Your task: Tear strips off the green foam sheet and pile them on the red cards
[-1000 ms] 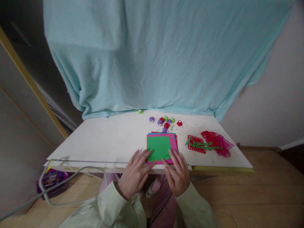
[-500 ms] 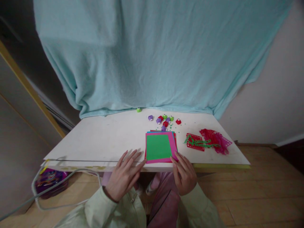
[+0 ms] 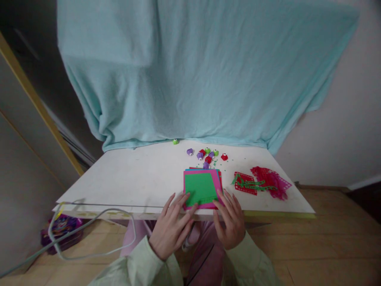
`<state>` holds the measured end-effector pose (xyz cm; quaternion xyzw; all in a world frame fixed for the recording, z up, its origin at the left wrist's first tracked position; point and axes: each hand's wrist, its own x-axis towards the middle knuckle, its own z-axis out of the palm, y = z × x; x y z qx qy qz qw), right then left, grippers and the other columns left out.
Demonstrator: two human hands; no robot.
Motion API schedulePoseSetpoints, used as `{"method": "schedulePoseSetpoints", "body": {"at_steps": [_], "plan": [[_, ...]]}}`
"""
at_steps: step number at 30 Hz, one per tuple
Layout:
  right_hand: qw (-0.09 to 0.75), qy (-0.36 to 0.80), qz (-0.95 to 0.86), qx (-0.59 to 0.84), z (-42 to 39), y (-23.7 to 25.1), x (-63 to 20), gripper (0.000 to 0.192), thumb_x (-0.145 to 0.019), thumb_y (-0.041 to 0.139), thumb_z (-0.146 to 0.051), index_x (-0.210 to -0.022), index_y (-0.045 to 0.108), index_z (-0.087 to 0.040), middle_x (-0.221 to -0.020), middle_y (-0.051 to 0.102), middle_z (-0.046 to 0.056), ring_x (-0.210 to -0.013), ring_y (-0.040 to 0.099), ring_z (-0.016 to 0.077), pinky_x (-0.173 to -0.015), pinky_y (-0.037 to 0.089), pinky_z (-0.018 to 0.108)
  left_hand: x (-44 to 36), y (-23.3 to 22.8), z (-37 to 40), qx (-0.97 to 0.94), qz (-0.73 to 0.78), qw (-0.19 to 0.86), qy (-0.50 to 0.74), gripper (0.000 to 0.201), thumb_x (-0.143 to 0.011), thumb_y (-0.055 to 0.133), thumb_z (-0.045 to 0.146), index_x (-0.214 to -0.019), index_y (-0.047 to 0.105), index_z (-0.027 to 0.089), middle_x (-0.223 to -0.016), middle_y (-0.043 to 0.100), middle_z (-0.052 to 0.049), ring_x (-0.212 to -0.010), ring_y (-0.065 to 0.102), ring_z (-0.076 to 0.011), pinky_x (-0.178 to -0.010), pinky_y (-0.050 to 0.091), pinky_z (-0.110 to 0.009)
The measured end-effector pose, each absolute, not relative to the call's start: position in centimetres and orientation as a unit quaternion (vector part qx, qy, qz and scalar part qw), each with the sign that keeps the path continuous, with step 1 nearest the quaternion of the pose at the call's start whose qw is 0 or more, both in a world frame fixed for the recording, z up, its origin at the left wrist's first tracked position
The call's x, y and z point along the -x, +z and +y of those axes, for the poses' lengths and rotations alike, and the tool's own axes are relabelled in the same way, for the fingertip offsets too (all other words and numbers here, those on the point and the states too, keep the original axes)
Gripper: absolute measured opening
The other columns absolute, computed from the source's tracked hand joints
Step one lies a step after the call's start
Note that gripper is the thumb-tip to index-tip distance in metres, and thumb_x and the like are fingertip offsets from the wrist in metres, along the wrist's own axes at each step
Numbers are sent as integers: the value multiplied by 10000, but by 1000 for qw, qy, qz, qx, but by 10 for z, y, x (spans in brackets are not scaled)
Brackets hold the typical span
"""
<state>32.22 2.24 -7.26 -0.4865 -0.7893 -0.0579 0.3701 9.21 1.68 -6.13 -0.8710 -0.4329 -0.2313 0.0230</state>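
A green square of paper (image 3: 201,186) lies on a larger pink sheet (image 3: 218,179), with red and blue sheets showing at the stack's edges. Its near edge shows a narrow strip that looks creased or folded, though I cannot tell which. My left hand (image 3: 172,226) is open, its fingers spread and the fingertips on the near left corner of the green paper. On the near right corner, my right hand (image 3: 229,220) rests fingertips on the green and pink paper, with its fingers apart and the thumb below the table edge.
Several small purple, red and green eye-shaped punches (image 3: 207,159) stand behind the stack among green scraps. Punched red and pink sheets (image 3: 271,180) and green strips (image 3: 251,183) lie to the right. A cable (image 3: 89,226) loops at the left front edge of the white table (image 3: 131,178).
My left hand has moved right, from the stack's corner onto the green paper. My right fingers have shifted slightly on the near edge, where a narrow strip now shows. The view has tilted slightly.
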Motion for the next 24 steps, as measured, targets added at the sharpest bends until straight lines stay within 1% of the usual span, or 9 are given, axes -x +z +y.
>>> {"method": "schedulePoseSetpoints", "body": {"at_steps": [2,7,13,19,24], "plan": [[353,-55,-810,465,24,-78,-322,361,-830,492,-168,-1173,585,-235,-1369,481,63,-1285,402,293,-1079,275,582,-99,-59,21,877,-426,22,-220,528,-880,476,223,-1394,364,271,-1494,257,-87,-1377,223,-285,-1125,203,-548],[316,-47,-834,450,26,-90,-321,423,-805,496,-183,-1216,574,-245,-1258,552,74,-1200,462,294,-1052,309,595,-105,-63,29,882,-418,12,-219,503,-877,503,289,-1369,403,291,-1428,353,-88,-1357,253,-297,-1113,214,-561],[298,-51,-849,434,32,-88,-327,445,-796,499,-203,-1232,574,-249,-1168,588,79,-1122,498,287,-1015,372,563,-105,-62,36,886,-406,5,-223,471,-847,529,281,-1313,471,306,-1339,425,-80,-1312,316,-282,-1119,187,-567],[276,-49,-857,433,32,-87,-330,474,-791,506,-200,-1261,554,-241,-1181,595,68,-1117,496,288,-1013,382,542,-94,-59,41,902,-387,-4,-193,500,-848,516,290,-1342,438,298,-1373,409,-78,-1321,308,-276,-1129,159,-562],[303,-49,-841,446,33,-89,-331,452,-809,498,-196,-1252,562,-254,-1149,619,56,-1101,519,276,-1001,403,523,-79,-59,44,915,-363,4,-178,510,-857,497,277,-1359,413,301,-1429,375,-57,-1362,250,-270,-1136,120,-561]]}}
